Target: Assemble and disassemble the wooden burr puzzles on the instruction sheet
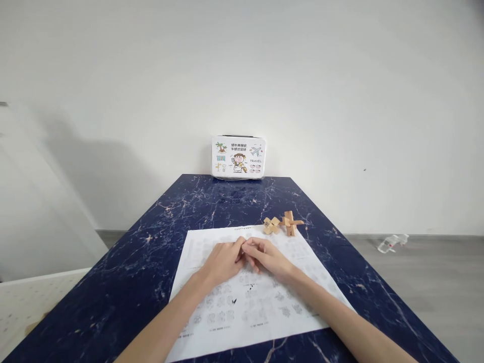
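Note:
My left hand [226, 261] and my right hand [269, 256] meet over the middle of a large white sheet of paper [204, 350] printed with rows of small diagrams and text. Both hands have curled fingers that touch and overlap each other. No object shows between them, though the inner fingers are partly hidden. Just beyond my right hand, at the sheet's far right corner, are two wooden interlocking puzzles: a small pale one [271, 225] and a larger, darker cross-shaped one [290, 223].
The dark blue marbled table [143, 262] narrows toward a white wall. Against that wall stands a white case [239, 157] with cartoon prints and a dark handle. A clear plastic item [392, 243] lies on the grey floor to the right. A pale dotted surface [22, 307] is at lower left.

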`<state>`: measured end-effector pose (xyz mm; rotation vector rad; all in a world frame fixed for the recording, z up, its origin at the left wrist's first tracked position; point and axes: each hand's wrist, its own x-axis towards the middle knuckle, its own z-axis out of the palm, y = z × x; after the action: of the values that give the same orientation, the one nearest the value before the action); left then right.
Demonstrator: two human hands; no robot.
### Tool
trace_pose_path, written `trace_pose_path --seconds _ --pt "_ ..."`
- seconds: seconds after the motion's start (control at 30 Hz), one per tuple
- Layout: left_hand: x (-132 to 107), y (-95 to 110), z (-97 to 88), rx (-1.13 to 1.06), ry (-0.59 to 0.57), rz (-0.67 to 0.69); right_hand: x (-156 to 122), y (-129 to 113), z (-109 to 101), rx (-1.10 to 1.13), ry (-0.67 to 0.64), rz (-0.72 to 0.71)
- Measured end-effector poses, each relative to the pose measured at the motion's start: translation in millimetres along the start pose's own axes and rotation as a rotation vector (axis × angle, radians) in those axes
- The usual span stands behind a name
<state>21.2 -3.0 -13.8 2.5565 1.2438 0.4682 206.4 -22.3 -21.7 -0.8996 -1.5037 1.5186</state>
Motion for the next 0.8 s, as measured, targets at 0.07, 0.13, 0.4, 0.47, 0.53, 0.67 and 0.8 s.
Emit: trace_pose_path --seconds 0.07,0.13,0.4,0.47,0.53,0.67,0.8 --pt "0 0 0.1 0.019 0.007 0.007 0 2 2 -0.111 0.023 -0.026" --pt "0 0 0.0 0.032 0.008 0.011 -1 3 3 -0.222 0.037 -0.063" --pt "-1 -1 0.3 0.043 0.008 0.014 -4 3 5 -0.58 0.061 -0.218" --pt "-1 0 0.4 0.062 -0.003 0.008 -4 8 2 -0.747 0.102 -0.289" --pt "0 1 0.3 0.084 -0.011 -0.003 -3 14 -1 -0.879 0.151 -0.36" --pt "0 4 -0.4 0.094 -0.003 -0.027 0 18 -6 -1.025 0.287 -0.476" --pt "-3 5 -1.5 0.091 0.004 0.031 7 11 -17 -1.163 0.493 -0.688"
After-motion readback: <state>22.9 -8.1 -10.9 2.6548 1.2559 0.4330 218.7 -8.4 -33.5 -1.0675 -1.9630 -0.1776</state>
